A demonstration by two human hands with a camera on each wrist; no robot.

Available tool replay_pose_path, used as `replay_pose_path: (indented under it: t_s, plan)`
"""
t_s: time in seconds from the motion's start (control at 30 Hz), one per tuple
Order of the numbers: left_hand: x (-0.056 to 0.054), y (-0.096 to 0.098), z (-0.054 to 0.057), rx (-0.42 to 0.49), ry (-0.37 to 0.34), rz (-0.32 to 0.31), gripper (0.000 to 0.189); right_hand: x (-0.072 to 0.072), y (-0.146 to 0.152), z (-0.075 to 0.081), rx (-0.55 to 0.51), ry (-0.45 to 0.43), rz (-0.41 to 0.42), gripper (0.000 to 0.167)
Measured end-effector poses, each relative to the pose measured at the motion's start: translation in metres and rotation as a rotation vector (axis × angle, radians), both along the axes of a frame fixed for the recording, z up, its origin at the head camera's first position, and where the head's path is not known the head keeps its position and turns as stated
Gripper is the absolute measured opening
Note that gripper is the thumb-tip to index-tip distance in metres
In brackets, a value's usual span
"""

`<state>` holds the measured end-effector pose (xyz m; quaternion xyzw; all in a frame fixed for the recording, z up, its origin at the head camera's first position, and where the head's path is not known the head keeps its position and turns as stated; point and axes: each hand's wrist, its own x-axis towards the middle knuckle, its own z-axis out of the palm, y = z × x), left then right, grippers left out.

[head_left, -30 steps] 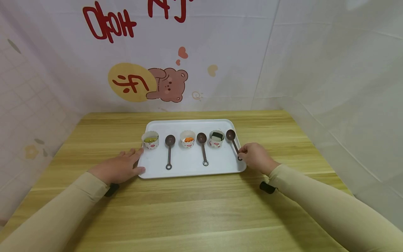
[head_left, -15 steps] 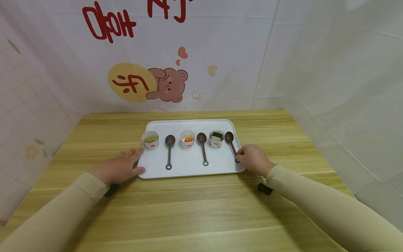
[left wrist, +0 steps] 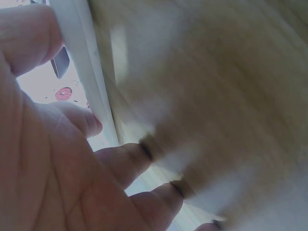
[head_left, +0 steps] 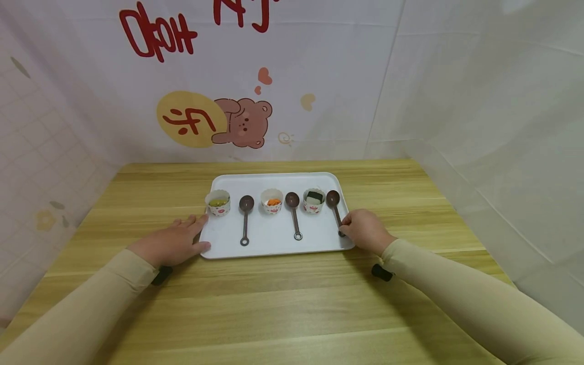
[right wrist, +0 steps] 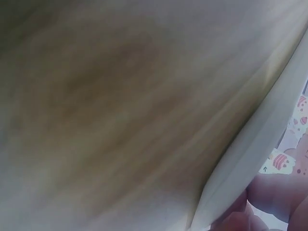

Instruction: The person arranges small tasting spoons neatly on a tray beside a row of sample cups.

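In the head view, my right hand [head_left: 367, 231] pinches the handle end of the rightmost brown measuring spoon [head_left: 333, 198], which lies along the right side of the white tray [head_left: 271, 237]. My left hand [head_left: 170, 244] rests at the tray's left edge, fingers spread and thumb on the rim. Two more brown spoons lie bowl-up on the tray: the left spoon [head_left: 246, 204] and the middle spoon [head_left: 292, 200]. Paper cups stand between them: one with green food [head_left: 219, 205], one with orange bits [head_left: 272, 204], one with a white and dark-green piece [head_left: 314, 203].
The tray sits toward the back of a wood-grain table [head_left: 274, 304]. A white printed cloth [head_left: 328, 91] rises behind the table, with more cloth at both sides. In the left wrist view, fingertips touch the tabletop [left wrist: 216, 106] beside the tray's outer wall [left wrist: 86, 67].
My right hand has moved slightly left and toward me, shifting the rightmost spoon's handle end the same way, so the spoon lies straighter. My left hand has stayed in place.
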<state>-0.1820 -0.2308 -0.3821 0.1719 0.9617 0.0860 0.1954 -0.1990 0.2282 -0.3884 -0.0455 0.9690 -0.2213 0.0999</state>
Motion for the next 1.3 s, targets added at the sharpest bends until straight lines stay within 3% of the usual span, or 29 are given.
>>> replay_pose_path:
  t_s: [0.43,1.3]
  plan:
    - [0.0006,0.0003,0.0001,-0.006,0.008,0.002,0.089,-0.0001,-0.0017,0.0006,0.078,0.014,0.027,0.018]
    - [0.0011,0.0010,0.0018,-0.026,0.000,0.010,0.089,-0.0002,0.0015,0.0009,0.067,0.016,0.017,0.018]
